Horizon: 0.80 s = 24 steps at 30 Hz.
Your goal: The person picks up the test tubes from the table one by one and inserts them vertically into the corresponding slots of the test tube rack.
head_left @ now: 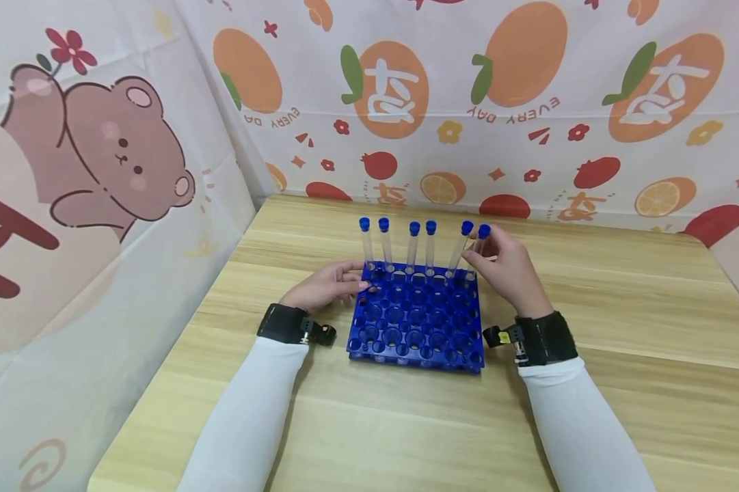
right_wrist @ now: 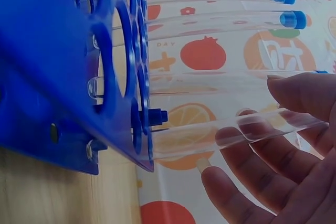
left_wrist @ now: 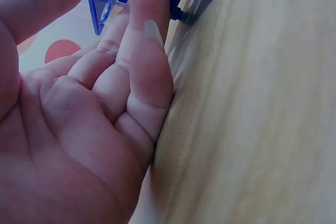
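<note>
A blue test tube rack (head_left: 415, 352) with several rows of holes rests on the wooden table. Capped clear test tubes stand along its far row in three pairs, leaning slightly. My left hand (head_left: 335, 283) grips the rack's far left corner, thumb on the top plate and fingers at its side; in the left wrist view the left hand (left_wrist: 79, 124) lies low along the tabletop. Around the rightmost test tube (right_wrist: 184, 141), my right hand (right_wrist: 283, 166) has its fingers loosely bent and spread behind the tube, thumb on the near side. That tube's lower end sits in the rack.
The wooden table (head_left: 621, 383) extends on both sides of the rack. A fruit-printed cloth (head_left: 320, 150) hangs behind it, and a bear-printed cloth (head_left: 12, 273) hangs at the left. Neighbouring test tubes (head_left: 431, 249) stand close to the right hand.
</note>
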Each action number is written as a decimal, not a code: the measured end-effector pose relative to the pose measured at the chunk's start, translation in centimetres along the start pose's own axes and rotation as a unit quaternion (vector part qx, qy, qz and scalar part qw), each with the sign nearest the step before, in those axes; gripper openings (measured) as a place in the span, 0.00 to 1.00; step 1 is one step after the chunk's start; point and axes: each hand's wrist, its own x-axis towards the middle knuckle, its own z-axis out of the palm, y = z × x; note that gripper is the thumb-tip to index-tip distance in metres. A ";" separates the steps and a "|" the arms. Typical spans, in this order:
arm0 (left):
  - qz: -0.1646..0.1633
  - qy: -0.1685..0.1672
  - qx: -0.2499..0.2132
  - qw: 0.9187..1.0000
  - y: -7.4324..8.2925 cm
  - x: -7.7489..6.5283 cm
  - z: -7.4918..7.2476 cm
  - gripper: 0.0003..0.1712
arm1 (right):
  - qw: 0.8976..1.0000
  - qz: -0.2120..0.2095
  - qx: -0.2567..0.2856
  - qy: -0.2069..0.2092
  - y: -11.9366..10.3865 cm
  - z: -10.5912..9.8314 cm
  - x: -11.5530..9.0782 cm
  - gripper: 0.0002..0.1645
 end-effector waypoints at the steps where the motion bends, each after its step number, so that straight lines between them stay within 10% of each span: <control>1: 0.000 0.000 -0.001 1.000 0.0 0.0 0.0 0.33 | 1.000 -0.001 0.000 -0.001 0.0 0.0 0.0 0.17; 24: -0.004 0.000 0.004 1.000 0.1 -0.1 0.0 0.32 | 1.000 0.004 0.000 -0.026 0.0 0.5 0.1 0.18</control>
